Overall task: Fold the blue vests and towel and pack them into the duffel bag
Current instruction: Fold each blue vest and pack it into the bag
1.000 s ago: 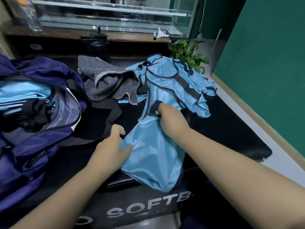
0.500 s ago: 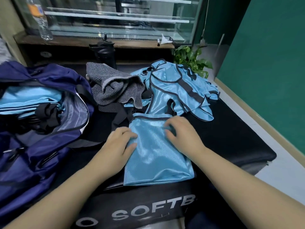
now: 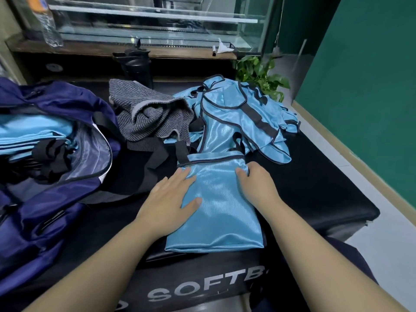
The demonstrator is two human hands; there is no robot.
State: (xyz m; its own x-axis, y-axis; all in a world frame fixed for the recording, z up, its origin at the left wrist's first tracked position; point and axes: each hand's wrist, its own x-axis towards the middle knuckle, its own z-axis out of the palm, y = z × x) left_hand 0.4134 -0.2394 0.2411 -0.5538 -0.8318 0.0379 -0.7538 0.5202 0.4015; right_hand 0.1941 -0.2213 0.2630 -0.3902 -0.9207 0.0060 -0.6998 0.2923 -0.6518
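Duffel bag first, the biggest thing we have: navy, unzipped, slumped on the left of the black surface, with folded blue vests already showing inside its mouth; just right of it the grey towel lies crumpled and unfolded, and beyond that a heap of loose vests spills toward the far right edge, with a leafy plant poking up behind them; now to the action, the vest in hand, which sits at the near edge of the surface directly in front of us; a second ago it hung in a loose bunch, the right hand lifting its strap end and the left pinching its side; now it lies flat as a tidy rectangle, its dark trimmed edge folded across the top; we judge the fold all but finished, with smoothing the step in hand and the carry to the bag next, while the towel and the heap are left to do; and the hands: our left hand rests palm-down on the vest's left edge, fingers straight and spread, thumb lying on the cloth, gripping nothing; our right hand sits at the upper right corner with fingers bent onto the fabric, though whether they pinch the edge or only press it we cannot tell; both forearms reach in from below, angled toward each other.
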